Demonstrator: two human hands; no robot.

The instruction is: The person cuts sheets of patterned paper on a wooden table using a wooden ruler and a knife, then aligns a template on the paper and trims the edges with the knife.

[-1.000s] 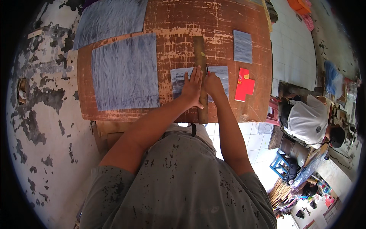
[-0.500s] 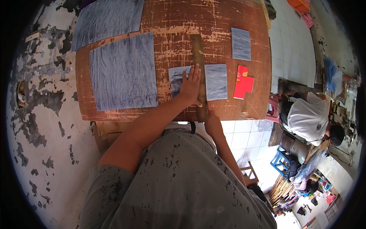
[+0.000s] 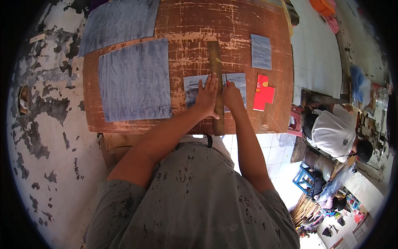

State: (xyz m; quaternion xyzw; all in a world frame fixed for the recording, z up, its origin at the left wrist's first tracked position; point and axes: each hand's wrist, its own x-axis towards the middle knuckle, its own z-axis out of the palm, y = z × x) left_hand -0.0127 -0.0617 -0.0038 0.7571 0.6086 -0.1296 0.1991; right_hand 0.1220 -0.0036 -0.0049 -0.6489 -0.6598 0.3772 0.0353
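My left hand lies flat with fingers spread, pressing on a long, worn, brownish straightedge and a grey marbled piece of sheet material. In my closed right hand is a slim red-handled knife, its thin tip pointing away from me just right of the straightedge. Beneath that hand, the part of the grey sheet right of the straightedge is partly hidden. Further right lie a red packet with a notched outline and a small grey rectangle.
Two large grey sheets, one nearer and one farther, lie on the left of the scratched brown table. A peeling wall stands at left. Another person sits to the right, near a blue stool.
My right hand, with the red-handled knife, has moved away from me along the straightedge, from the table's near edge onto the grey sheet. My left hand stays in place on the straightedge.
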